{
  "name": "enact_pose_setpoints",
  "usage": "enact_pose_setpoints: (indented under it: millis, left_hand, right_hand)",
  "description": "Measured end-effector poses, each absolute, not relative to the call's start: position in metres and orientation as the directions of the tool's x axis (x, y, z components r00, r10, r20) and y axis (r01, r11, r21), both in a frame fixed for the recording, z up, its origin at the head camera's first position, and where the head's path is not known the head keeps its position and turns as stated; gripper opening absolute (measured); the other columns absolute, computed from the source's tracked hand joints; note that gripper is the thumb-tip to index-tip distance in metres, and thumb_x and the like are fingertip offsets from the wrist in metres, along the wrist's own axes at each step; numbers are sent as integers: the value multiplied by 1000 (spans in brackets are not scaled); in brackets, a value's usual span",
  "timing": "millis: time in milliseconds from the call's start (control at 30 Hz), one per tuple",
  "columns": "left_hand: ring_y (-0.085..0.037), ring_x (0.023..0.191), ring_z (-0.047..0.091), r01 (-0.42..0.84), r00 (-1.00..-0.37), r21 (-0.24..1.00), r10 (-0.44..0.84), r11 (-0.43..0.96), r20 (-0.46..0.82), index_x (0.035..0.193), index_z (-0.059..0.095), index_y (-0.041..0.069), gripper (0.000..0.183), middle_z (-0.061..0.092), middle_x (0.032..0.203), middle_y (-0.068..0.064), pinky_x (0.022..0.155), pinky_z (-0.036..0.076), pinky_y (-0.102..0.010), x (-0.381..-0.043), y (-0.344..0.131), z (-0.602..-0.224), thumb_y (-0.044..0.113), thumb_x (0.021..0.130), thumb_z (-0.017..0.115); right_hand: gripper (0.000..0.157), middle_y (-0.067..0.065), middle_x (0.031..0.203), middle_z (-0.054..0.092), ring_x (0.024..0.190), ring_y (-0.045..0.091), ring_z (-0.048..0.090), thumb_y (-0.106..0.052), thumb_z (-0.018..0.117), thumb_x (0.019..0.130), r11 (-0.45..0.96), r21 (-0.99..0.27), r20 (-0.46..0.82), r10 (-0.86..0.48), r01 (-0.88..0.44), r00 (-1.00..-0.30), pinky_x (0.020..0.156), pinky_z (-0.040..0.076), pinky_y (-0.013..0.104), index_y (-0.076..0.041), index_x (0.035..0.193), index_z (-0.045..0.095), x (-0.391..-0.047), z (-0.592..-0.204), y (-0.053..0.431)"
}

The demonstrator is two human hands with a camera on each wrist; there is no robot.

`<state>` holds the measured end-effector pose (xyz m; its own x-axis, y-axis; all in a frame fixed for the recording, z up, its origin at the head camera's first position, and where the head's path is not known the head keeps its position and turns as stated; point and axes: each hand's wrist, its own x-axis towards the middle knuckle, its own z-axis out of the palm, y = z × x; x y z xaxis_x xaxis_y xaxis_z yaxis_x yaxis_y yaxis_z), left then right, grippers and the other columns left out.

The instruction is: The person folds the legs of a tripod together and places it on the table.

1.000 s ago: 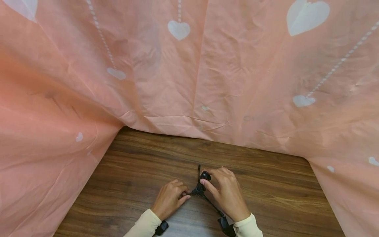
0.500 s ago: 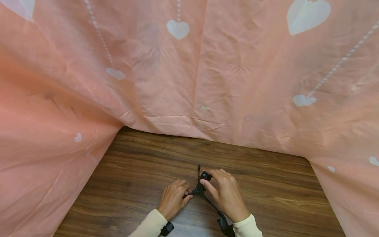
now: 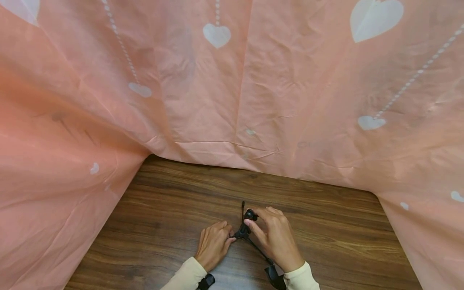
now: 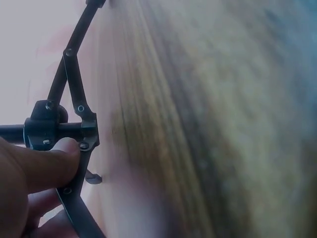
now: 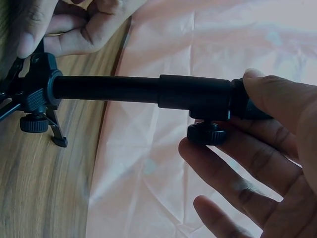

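Observation:
A small black tripod (image 3: 242, 232) stands on the wooden table with its legs spread. My left hand (image 3: 214, 245) pinches one leg close to the hub; in the left wrist view the thumb (image 4: 52, 166) presses by the hinge of the leg brace (image 4: 75, 82). At the top of the centre column (image 5: 109, 88), my right hand (image 3: 280, 239) grips the head end between thumb and fingers. Beneath the collar a ridged knob (image 5: 206, 134) sits by the right fingertips. A second knob (image 5: 34, 123) shows at the hub. The column's top end is partly hidden by the right thumb.
Peach cloth (image 3: 217, 100) with white hearts hangs behind and down both sides of the brown wooden table (image 3: 174, 193). Black wrist devices (image 3: 274, 278) sit at both cream sleeves.
My left hand has slid a little to the right along the tripod leg, nearer the hub. The right hand and the tripod have barely moved.

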<state>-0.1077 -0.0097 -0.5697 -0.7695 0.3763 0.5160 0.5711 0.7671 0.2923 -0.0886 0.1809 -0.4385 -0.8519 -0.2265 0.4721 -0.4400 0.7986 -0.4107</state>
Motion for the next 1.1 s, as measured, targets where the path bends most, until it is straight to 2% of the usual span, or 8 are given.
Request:
enact_pose_setpoints:
  millis: [67, 267, 500, 800, 933, 1100]
  left_hand:
    - [-6, 62, 57, 574, -766, 285, 380, 768, 519, 76, 66, 24, 24, 56, 74, 13, 48, 43, -24, -108, -10, -570, 33, 73, 87]
    - [-6, 60, 56, 588, -747, 269, 384, 763, 542, 76, 65, 24, 24, 55, 73, 13, 47, 41, -23, -108, -10, -572, 33, 73, 87]
    - [-6, 59, 55, 602, -729, 256, 389, 757, 564, 77, 65, 23, 24, 54, 73, 12, 47, 40, -24, -109, -10, -575, 33, 74, 86]
    - [-5, 60, 51, 612, -710, 249, 383, 751, 590, 79, 64, 21, 24, 53, 74, 11, 47, 38, -23, -107, -11, -578, 33, 76, 85]
    - [-5, 60, 50, 597, -736, 268, 383, 756, 558, 80, 64, 21, 23, 52, 75, 11, 47, 39, -23, -106, -11, -576, 33, 77, 84]
    - [-2, 65, 47, 542, -826, 398, 382, 740, 414, 84, 63, 24, 22, 50, 76, 14, 52, 38, -21, -108, -11, -571, 33, 79, 82]
  right_hand:
    - [29, 1, 99, 77, 100, 26, 72, -34, 78, 86, 802, -408, 473, -224, -437, -852, 96, 52, 52, -12, 105, 76, -88, -438, 181]
    - [28, -2, 96, 77, 91, 17, 71, -35, 77, 87, 809, -390, 478, -231, -440, -848, 93, 54, 48, -14, 105, 76, -88, -438, 181]
    - [27, 0, 96, 77, 93, 20, 72, -33, 78, 86, 810, -389, 482, -227, -439, -846, 95, 53, 50, -12, 104, 76, -87, -438, 181]
    - [27, -3, 94, 76, 89, 13, 70, -34, 78, 86, 820, -380, 486, -217, -429, -846, 92, 54, 45, -14, 105, 76, -86, -437, 180]
    - [26, -2, 95, 76, 89, 12, 69, -33, 78, 86, 820, -387, 478, -214, -423, -852, 88, 56, 43, -15, 105, 76, -86, -436, 179]
    - [27, 0, 97, 76, 90, 13, 70, -31, 79, 86, 822, -388, 465, -215, -416, -859, 86, 56, 43, -13, 107, 77, -84, -435, 178]
